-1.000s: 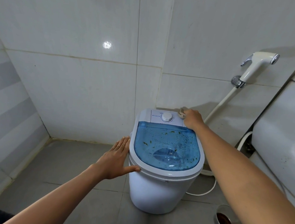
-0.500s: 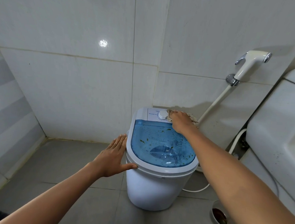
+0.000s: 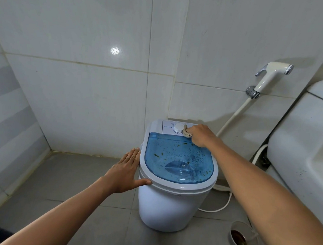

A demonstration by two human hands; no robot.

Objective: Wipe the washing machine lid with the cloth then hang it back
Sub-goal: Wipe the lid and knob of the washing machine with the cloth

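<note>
The small washing machine (image 3: 174, 202) could have rocked if the flat, open, empty left hand (image 3: 126, 171) at nine o'clock slipped, while its speckled blue lid (image 3: 179, 160) awaited the cloth (image 3: 186, 133), bunched at twelve o'clock inside the closed grip of the right hand (image 3: 200, 134).
</note>
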